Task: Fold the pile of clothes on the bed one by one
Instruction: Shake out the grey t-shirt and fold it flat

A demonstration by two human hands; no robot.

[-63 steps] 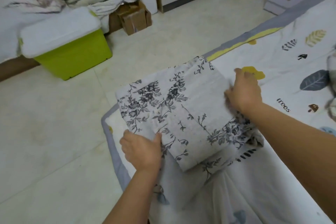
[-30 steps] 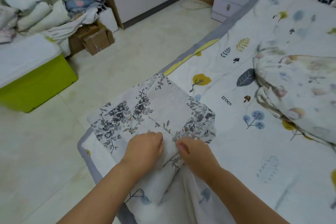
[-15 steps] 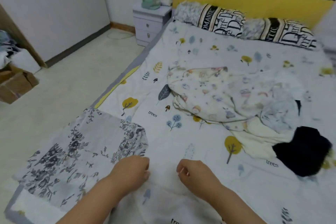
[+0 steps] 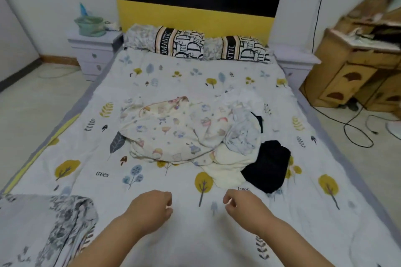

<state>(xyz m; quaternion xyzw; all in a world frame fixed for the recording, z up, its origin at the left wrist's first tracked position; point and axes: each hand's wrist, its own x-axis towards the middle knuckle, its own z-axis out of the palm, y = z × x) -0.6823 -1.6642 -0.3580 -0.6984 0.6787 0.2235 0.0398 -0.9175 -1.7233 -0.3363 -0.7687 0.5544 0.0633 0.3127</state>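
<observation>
Bedroom with a yellow-and-black headboard (image 4: 196,4) marked "WARRIOR": the whole scene is taken in by the single head view, looking down the length of a bed (image 4: 152,182) spread with a white, tree-printed cover. Two patterned pillows (image 4: 195,46) are lined up beneath the headboard, a pale nightstand (image 4: 93,56) is seen at one side and a wooden dresser (image 4: 355,71) at the other, with a black cable (image 4: 351,128) trailed over the floor.

At mid-bed the pile of clothes (image 4: 195,132) is heaped unfolded: a cream printed garment (image 4: 169,132) on top, a pale blue piece (image 4: 245,134) beside it, and a black garment (image 4: 267,167) at the pile's near right edge. One folded floral garment (image 4: 63,225) is laid flat at the near left corner, well apart from the pile.

Both hands are held low over the cover, near the foot of the bed and short of the pile. The left hand (image 4: 149,210) and the right hand (image 4: 243,208) are loosely curled, and nothing is grasped by either.

The step in hand is judged to be the gap between garments: one piece is finished, the next is not yet picked. A forward reach is called for, with a single garment, probably the black one or the cream one nearest, to be lifted clear of the heap and spread flat on the bare cover.
</observation>
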